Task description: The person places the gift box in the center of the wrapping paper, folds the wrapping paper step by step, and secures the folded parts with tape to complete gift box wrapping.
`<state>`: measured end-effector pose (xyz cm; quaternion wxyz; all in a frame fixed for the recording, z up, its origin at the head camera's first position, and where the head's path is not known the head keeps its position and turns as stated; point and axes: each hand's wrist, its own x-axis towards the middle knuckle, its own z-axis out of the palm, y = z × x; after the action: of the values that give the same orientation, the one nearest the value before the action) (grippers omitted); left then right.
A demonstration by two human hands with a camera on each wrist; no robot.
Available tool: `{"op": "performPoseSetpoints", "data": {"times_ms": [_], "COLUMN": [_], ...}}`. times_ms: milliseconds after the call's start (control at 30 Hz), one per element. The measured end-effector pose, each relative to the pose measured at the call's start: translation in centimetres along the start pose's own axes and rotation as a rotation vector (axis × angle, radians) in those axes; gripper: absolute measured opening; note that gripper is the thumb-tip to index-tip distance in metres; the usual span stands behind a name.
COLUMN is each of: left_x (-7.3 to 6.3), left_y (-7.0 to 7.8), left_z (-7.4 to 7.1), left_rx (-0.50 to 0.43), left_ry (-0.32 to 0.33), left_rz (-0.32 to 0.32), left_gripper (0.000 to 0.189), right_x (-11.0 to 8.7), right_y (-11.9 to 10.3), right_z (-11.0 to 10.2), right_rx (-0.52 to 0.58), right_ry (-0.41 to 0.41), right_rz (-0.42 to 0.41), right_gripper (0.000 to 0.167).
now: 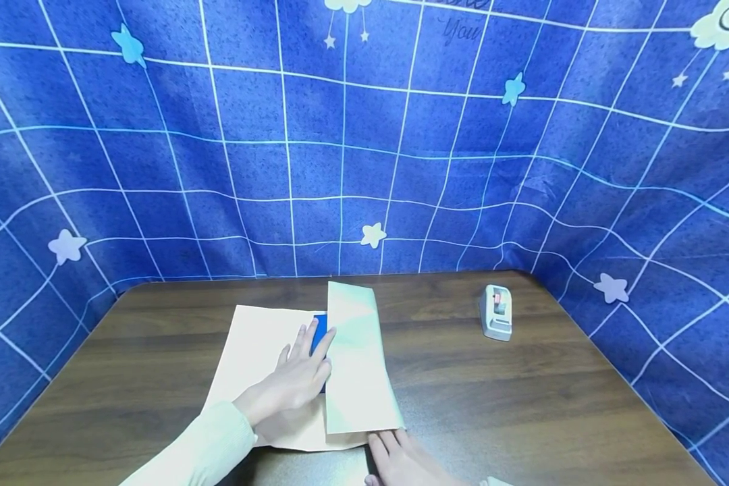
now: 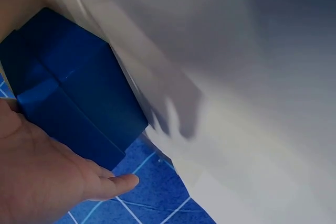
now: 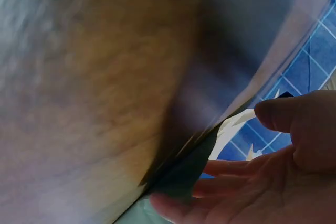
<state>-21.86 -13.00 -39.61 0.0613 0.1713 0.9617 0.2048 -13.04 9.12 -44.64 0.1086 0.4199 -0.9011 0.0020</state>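
A blue box lies on a large pale sheet of paper, mostly hidden under my left hand and a raised flap. With fingers spread and fairly straight, my left hand rests over the box. In the left wrist view the blue box shows its faces beside the palm. The pale greenish paper flap stands folded over the box's right side. At the flap's near right corner is my right hand, its extended fingers touching the paper's edge. The right wrist view shows the thumb apart from the fingers.
A light grey tape dispenser stands at the right back of the brown wooden table. Behind and beside the table hangs a blue gridded cloth with stars.
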Motion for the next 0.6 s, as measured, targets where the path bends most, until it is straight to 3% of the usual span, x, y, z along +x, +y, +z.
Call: {"op": "performPoseSetpoints", "data": {"times_ms": [100,267,600], "left_x": [0.0,0.4,1.9], "left_y": [0.0,0.0,-0.3], "left_z": [0.0,0.1,0.1], "left_rx": [0.0,-0.01,-0.001], "left_ry": [-0.001,0.006,0.013], "left_rz": [0.003,0.004,-0.008], "left_gripper": [0.052,0.052,0.053], "right_x": [0.2,0.4,0.8], "right_y": [0.0,0.5,1.6], "right_z": [-0.1,-0.1,-0.8], "right_rx": [0.069,0.097,0.105], "right_ry": [-0.105,-0.123,-0.194], "right_rz": [0.078,0.138,0.127], "right_gripper": [0.054,0.055,0.064]}}
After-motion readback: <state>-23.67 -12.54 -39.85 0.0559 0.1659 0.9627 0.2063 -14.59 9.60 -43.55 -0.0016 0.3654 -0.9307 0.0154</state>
